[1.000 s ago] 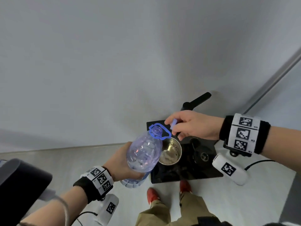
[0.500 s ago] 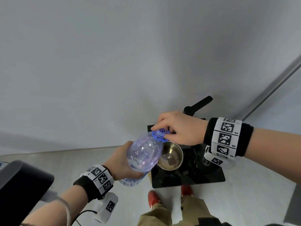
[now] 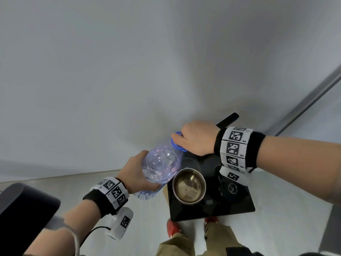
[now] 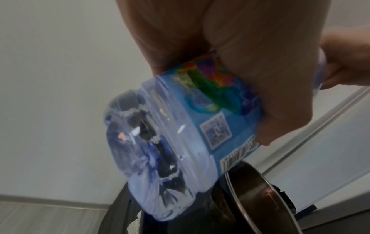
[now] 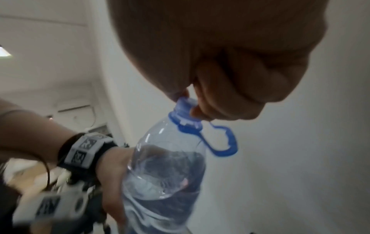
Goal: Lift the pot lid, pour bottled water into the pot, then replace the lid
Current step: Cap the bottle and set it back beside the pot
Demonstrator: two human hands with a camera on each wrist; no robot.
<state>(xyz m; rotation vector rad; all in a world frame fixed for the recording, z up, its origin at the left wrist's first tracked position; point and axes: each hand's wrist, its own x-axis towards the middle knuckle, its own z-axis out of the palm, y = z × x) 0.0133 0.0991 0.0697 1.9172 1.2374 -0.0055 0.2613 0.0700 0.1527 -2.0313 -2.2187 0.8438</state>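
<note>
Left hand (image 3: 135, 174) is gripping the tilted bottle (image 3: 160, 167) while right hand (image 3: 195, 137) is pinching its blue cap (image 5: 185, 105), probably recapping; open pot (image 3: 189, 187) below the grip, lid (image 3: 231, 188) awaiting replacement.

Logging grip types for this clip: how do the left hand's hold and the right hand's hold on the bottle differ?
The left hand wraps the lower body of the bottle, over its label, carrying it tilted beside the pot. The right hand holds only the blue cap at the neck, its fingers curled round it. The left grip is broad, the right narrow. Both hands hold the same bottle.
</note>
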